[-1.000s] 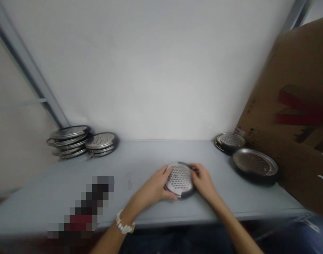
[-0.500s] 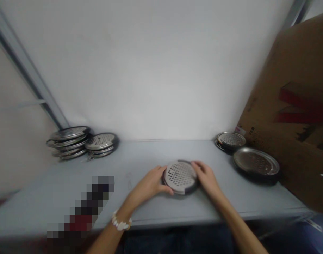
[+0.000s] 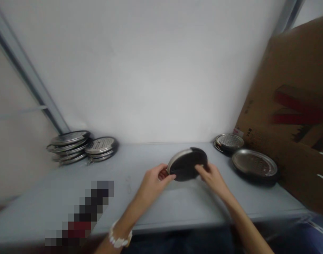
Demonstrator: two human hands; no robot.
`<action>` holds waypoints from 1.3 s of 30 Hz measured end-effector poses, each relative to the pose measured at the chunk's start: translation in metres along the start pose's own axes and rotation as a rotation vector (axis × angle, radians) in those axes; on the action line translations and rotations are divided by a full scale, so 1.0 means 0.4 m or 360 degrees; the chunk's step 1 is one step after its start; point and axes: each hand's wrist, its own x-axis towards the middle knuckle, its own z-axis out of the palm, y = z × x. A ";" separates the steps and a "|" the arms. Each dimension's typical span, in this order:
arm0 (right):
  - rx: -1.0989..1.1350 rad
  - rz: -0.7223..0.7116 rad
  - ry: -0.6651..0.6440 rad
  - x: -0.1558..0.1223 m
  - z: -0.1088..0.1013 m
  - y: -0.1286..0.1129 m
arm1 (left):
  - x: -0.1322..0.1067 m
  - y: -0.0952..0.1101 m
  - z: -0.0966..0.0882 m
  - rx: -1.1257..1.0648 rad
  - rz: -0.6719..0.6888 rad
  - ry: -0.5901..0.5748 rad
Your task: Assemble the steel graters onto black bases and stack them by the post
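Left hand (image 3: 153,184) and right hand (image 3: 212,178), fingers clamped on its rim, tilt a round metal grater disc (image 3: 186,164) dark side up above the middle of the grey table (image 3: 45,201), with stacked discs (image 3: 68,144) at the far left corner and a single disc (image 3: 229,142) and a larger disc (image 3: 254,163) at the far right.

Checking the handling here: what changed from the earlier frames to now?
The perforated metal disc was lifted off the grey table and flipped, its dark underside now showing, tilted. The left hand and right hand hold opposite edges. The stacked discs at left and discs at right stayed put.
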 end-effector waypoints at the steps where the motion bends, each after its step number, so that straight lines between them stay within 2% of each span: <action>1: 0.0016 0.0049 -0.0038 0.000 0.002 0.002 | -0.005 0.011 -0.001 0.0068 0.0025 0.0040; 6: 0.0058 0.0116 -0.0179 -0.008 0.016 0.006 | -0.030 0.034 0.001 0.0282 0.0176 0.0182; 11: 0.0229 0.0056 -0.0470 -0.018 0.033 0.011 | -0.051 0.040 0.006 0.0497 0.0627 0.0373; 15: 0.0281 -0.0077 -0.0417 -0.027 0.041 0.016 | -0.058 0.044 0.004 0.0616 0.0911 0.0452; 20: -0.0113 -0.0391 -0.0406 -0.033 0.041 -0.005 | -0.056 0.041 0.003 0.0694 0.1082 0.0339; 24: -0.0136 -0.0543 -0.0451 -0.030 0.033 -0.030 | -0.047 0.035 -0.016 0.0630 0.1014 0.0266; 33: -0.0068 -0.0503 -0.0384 -0.027 0.026 -0.030 | -0.030 0.028 -0.076 0.0453 0.0602 -0.0168; 36: -0.0032 -0.0475 -0.0350 -0.026 0.027 -0.029 | -0.032 0.036 -0.080 0.0347 0.0527 -0.0210; 39: -0.0013 -0.0421 -0.0330 -0.025 0.030 -0.023 | -0.036 0.040 -0.071 0.0312 0.0551 -0.0194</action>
